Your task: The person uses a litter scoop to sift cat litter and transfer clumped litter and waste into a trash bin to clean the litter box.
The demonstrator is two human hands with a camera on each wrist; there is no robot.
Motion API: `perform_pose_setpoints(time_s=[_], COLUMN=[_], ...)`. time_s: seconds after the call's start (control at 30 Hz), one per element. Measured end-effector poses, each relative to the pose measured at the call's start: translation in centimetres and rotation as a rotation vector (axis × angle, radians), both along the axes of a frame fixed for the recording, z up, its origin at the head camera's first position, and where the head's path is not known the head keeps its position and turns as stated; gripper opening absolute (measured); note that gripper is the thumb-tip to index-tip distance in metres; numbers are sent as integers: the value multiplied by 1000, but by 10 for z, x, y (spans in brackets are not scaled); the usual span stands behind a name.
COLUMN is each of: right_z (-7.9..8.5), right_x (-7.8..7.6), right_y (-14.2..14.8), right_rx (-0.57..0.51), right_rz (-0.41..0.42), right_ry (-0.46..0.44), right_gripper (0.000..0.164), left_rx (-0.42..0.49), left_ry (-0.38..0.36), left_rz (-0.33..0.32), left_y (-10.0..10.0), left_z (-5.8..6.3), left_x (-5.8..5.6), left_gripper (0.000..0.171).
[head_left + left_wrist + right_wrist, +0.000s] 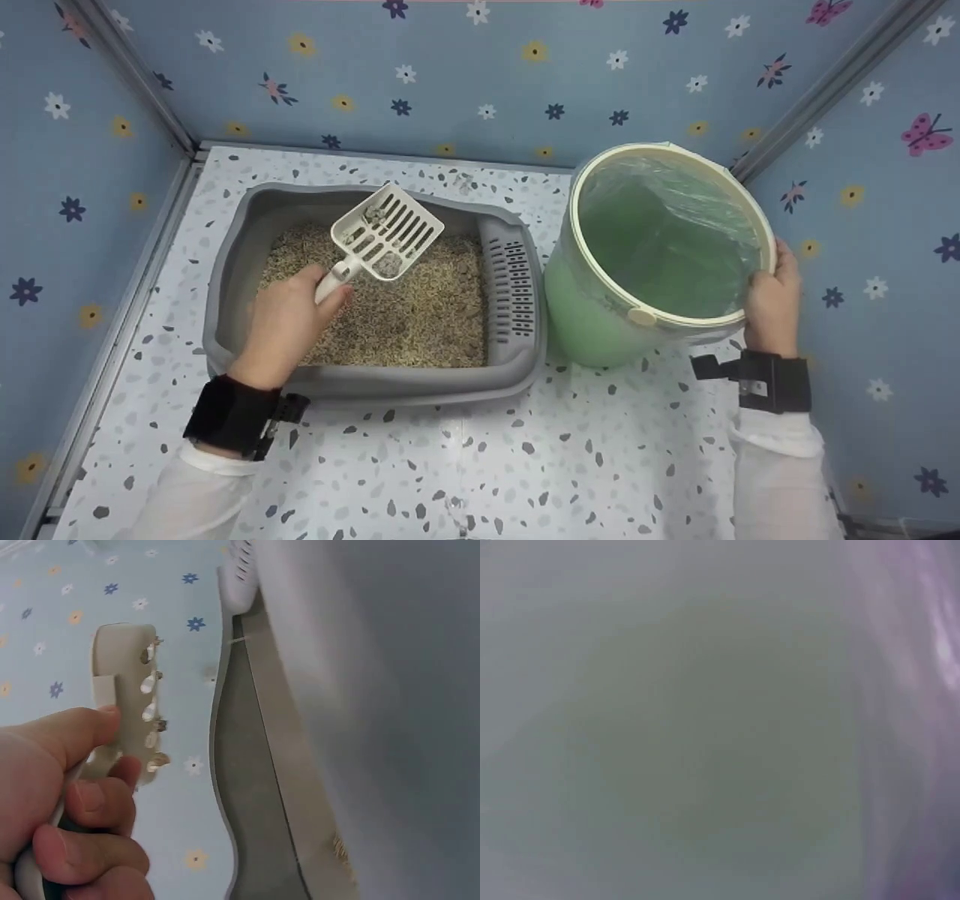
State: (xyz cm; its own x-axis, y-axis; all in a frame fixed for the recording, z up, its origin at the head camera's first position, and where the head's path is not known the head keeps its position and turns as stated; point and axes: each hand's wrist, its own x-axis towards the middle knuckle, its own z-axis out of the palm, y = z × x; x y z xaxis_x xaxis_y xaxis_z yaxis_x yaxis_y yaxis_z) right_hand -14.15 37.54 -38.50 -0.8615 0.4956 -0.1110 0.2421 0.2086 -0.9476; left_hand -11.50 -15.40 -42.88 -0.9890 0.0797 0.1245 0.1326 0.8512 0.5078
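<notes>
My left hand [289, 319] grips the handle of a white slotted litter scoop [386, 234] above the grey litter box [375, 382]. Several greyish clumps [388, 264] lie in the scoop. In the left wrist view, the thumb presses along the top of the handle while the fingers curl beneath it. Brown-yellow litter [420, 322] covers the box floor. At the right, my right hand [772, 307] holds the cream rim [766, 225] of a green bin [592, 330] lined with a clear plastic bag [705, 202]. The right wrist view is a grey-green blur.
The bin stands close beside the box's slotted right end [511, 289]. Both rest on a white speckled surface [480, 465]. Blue flowered panels [450, 82] with grey metal edges rise behind and on both sides.
</notes>
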Motion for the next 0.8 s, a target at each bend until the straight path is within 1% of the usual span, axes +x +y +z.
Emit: perform_pose_setpoints(time_s=[0.1,0.17,0.23,0.33,0.47,0.57,0.67,0.8], right_z=[0,0,0,0,1,1,1,2], right_x=[0,0,0,0,1,1,1,1], right_y=[0,0,0,-1,0,0,0,0], right_rx=[-7,-13,-14,-10,-2,-1,-8,-18], right_rz=[2,4,6,5,4,9,15,18], right_ry=[6,12,13,11,5,5,5,5], right_gripper=[64,64,65,65,65,66,66,66], left_rx=[-99,-141,-180,-204,-226,-238,-222,-155], left_ry=[104,159,196,213,212,197,143,51], left_rz=[4,-8,-13,-20,-26,-28,-31,-36], left_y=[2,4,6,11,16,19,22,24], left_z=[3,7,12,20,31,38,44,52], left_x=[-1,-2,-3,-4,-5,-6,-7,-9], left_gripper=[30,29,30,30,32,34,35,36])
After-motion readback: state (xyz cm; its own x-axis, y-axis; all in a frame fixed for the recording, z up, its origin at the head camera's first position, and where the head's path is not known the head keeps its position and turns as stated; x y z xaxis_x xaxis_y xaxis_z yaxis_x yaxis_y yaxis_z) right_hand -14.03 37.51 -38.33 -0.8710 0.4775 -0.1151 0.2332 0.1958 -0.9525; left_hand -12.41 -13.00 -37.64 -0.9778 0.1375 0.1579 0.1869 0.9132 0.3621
